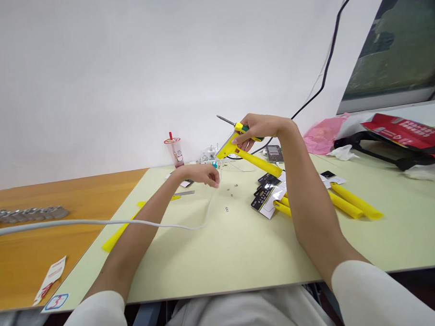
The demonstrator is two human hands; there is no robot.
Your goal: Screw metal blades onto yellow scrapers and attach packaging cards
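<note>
My right hand [254, 131] is raised above the mat, shut on a screwdriver [242, 128] with a green and yellow handle and a thin metal shaft pointing up and left. Its fingers also touch a yellow plastic bar [255, 160], which slants down to the right. My left hand [200, 176] hangs low with its fingers curled together, close to a small teal part [214, 165]. Whether those fingertips pinch anything is hidden. Several tiny metal screws [231, 191] lie on the mat in front of it.
A pale green mat [243, 253] covers the wooden desk [23, 267]. Black-and-white packaged cards [265, 197] and yellow bars [345, 203] lie right; a yellow strip [116, 239] and white cable [97, 223] lie left. A drink cup [174, 153] stands at the back.
</note>
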